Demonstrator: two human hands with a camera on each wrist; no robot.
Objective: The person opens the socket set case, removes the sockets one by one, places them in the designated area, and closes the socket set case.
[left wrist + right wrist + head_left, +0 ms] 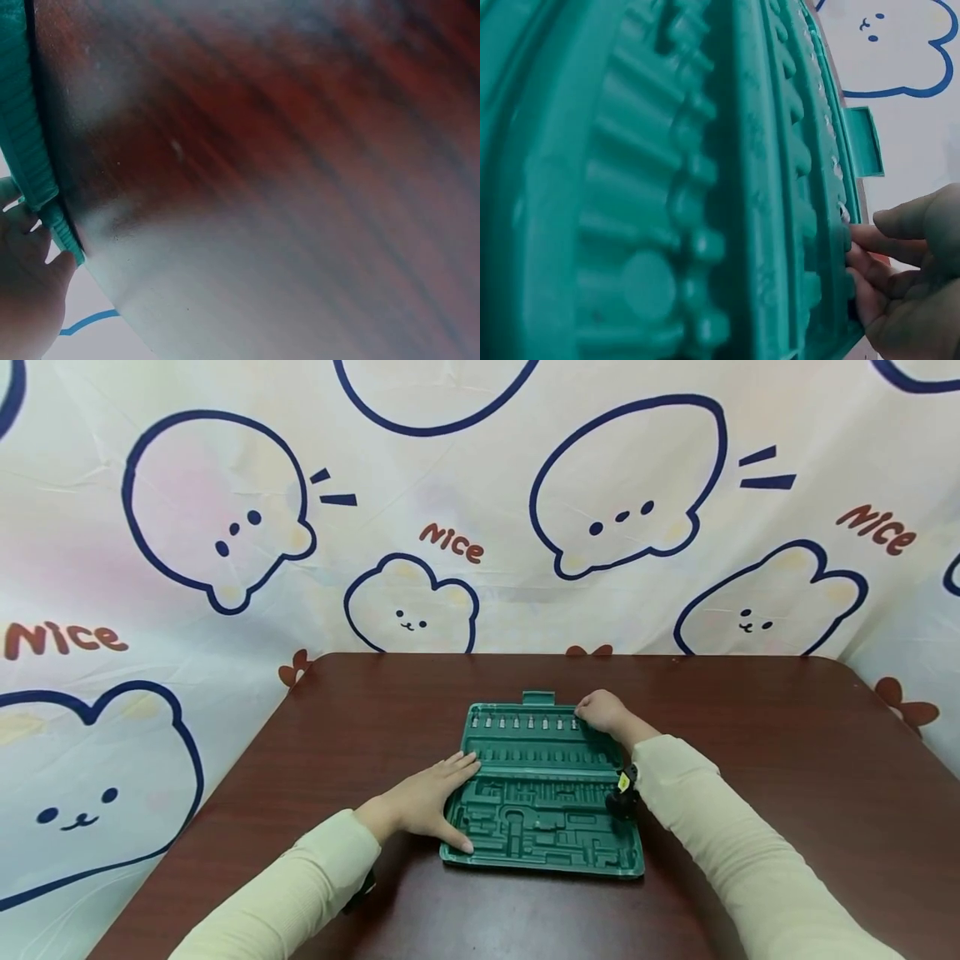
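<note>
A green moulded case [540, 818] lies unfolded on the table, with a row of small silver bits [530, 723] along its far section. My left hand [427, 797] rests with spread fingers on the case's left edge, the thumb near its front left corner. At the far right corner, my right hand [603, 712] has its fingertips at the end of the bit row. In the right wrist view, the fingers of that hand [915, 270] bend against the case edge beside the last silver bit [844, 213]; whether they pinch a bit is hidden.
The dark reddish-brown table [360, 710] extends around the case. A patterned cloth [510, 510] hangs behind the table. The case's green latch tab [538, 697] sticks out from its far edge. A black wrist camera [622, 795] hangs over the case's right side.
</note>
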